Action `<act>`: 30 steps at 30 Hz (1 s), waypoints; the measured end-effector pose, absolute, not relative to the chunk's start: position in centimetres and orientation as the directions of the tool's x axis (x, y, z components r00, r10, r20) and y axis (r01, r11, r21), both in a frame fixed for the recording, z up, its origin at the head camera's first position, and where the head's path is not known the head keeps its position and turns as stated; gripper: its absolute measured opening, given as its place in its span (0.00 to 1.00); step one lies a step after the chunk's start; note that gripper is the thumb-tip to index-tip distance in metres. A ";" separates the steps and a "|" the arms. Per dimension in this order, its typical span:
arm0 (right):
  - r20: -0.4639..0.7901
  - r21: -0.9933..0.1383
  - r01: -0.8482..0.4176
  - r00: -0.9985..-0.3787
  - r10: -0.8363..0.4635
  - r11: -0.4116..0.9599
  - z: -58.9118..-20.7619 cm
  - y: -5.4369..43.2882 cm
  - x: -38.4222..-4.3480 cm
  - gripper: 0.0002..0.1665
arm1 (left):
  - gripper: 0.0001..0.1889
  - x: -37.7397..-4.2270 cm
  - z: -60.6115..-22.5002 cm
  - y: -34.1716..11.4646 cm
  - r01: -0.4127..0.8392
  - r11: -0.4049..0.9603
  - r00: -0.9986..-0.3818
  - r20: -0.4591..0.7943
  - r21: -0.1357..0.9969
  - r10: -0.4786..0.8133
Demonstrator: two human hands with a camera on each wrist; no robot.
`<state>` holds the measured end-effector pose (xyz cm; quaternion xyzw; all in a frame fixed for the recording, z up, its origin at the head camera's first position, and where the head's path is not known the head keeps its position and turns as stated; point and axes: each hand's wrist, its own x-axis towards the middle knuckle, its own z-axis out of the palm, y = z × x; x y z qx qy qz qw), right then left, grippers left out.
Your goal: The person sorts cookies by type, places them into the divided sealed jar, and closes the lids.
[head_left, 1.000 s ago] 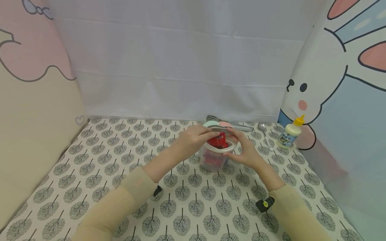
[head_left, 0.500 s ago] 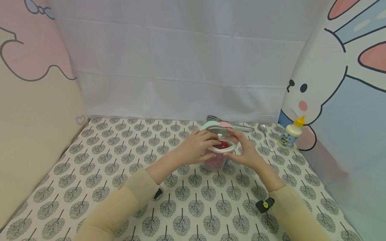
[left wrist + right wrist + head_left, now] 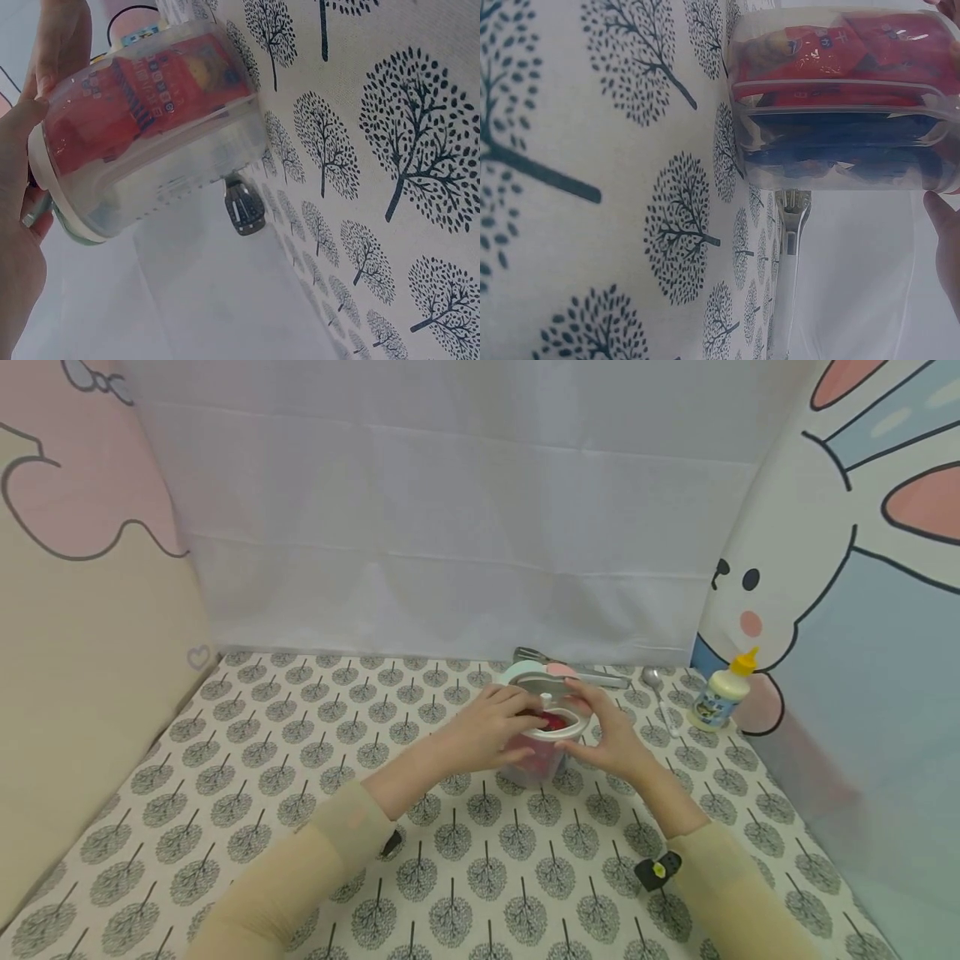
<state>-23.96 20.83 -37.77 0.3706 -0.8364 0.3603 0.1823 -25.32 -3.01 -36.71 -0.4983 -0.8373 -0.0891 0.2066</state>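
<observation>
A clear plastic storage container [image 3: 542,767] stands on the cloth, its mint-green and pink flip lid raised at the back. The right hand [image 3: 613,737] grips its rim, thumb at the front and fingers behind. Over the mouth, the left hand [image 3: 480,731] dips bent fingers into the opening, thumb apart outside; those fingertips are hidden. A red snack packet [image 3: 553,722] shows in the opening. Through the wall in the right wrist view, red packets [image 3: 821,52] fill one compartment and dark blue packets [image 3: 840,139] the other.
Behind the container lies a metal utensil [image 3: 600,679] with a slotted head. To its right are a spoon [image 3: 660,697] and a glue bottle [image 3: 720,697] with a yellow nozzle. The tree-print cloth [image 3: 450,877] meets a white curtain [image 3: 375,602] at the back.
The left hand has pushed the red packet it pinched down into the container, and its thumb has come away from the packet. The right hand keeps its hold on the rim.
</observation>
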 end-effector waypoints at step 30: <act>0.650 -0.397 -0.844 -0.536 -0.538 0.361 -40.1 22.2 -26.2 0.50 | 0.36 -26.0 -36.9 -4.9 0.887 0.460 -0.360 0.699 0.050 0.618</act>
